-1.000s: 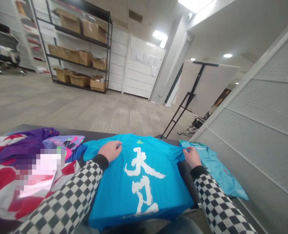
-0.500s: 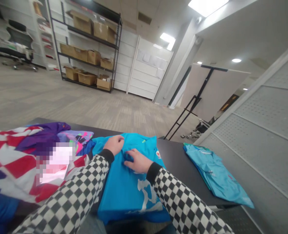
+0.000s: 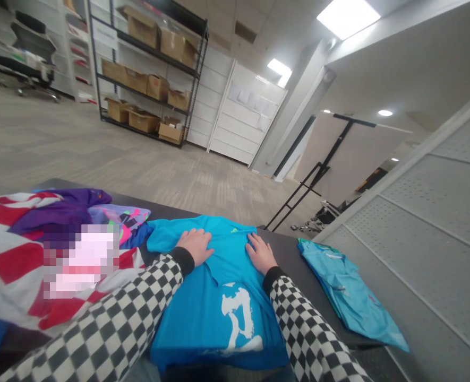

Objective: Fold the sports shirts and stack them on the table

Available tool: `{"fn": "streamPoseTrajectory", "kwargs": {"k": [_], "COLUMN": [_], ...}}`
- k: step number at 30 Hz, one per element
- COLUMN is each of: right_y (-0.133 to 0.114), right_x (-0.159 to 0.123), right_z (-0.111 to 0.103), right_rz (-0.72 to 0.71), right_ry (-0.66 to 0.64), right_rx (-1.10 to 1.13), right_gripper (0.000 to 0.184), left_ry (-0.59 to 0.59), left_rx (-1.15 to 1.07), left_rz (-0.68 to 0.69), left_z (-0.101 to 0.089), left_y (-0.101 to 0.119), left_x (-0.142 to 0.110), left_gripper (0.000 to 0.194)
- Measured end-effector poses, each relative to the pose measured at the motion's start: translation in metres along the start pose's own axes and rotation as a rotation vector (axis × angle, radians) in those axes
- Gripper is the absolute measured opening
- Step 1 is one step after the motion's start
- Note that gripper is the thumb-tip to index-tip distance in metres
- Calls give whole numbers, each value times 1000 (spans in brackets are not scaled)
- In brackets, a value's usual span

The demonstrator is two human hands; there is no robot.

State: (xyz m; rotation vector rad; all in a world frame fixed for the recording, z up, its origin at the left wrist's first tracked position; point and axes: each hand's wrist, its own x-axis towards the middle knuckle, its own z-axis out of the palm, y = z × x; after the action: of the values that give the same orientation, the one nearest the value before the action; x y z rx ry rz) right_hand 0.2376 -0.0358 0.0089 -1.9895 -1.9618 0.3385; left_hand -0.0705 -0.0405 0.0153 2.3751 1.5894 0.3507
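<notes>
A bright blue shirt with white brush lettering lies on the dark table in front of me, its right side folded over the middle. My left hand lies flat on the shirt's upper left part, fingers stretched out. My right hand presses flat on the folded-over right edge near the collar. Both arms wear black-and-white checkered sleeves.
A pile of red, white, purple and multicoloured garments covers the table's left side. A folded light blue shirt lies at the right, next to a grey perforated partition. Beyond are carpet floor, a shelf rack with cardboard boxes and a black stand.
My right hand carried the shirt's right sleeve side across onto the middle, then slid back to the right and flattened on the fold. My left hand stayed on the shirt.
</notes>
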Motion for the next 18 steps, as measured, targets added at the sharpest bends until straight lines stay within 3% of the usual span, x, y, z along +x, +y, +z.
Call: {"fn": "streamPoseTrajectory", "kwargs": {"k": [3,6,10,13,16,18], "right_y": [9,15,13,9,18,33], "right_x": [-1,0,4,4,-21,-64], "right_z": [9,9,6,-2,-23,-40], "right_rz": [28,29,44,74,100,109], "right_ry": [68,132,161,211,313,375], "right_rx": [43,116,215,353,490,545], "right_gripper": [65,52,27,25,36,38], "left_ry": [41,80,-40,-57,-38,-24], "left_rx": [42,2,-33,-19,-10,5], "left_rz": [-5,126,219,218,237,245], "left_z": [-2,3,16,22,25,29], "left_y": [3,8,7,0,-7,-10], "left_x": [-3,-4,-3,-2,1,3], "left_gripper": [32,40,53,57,61,63]}}
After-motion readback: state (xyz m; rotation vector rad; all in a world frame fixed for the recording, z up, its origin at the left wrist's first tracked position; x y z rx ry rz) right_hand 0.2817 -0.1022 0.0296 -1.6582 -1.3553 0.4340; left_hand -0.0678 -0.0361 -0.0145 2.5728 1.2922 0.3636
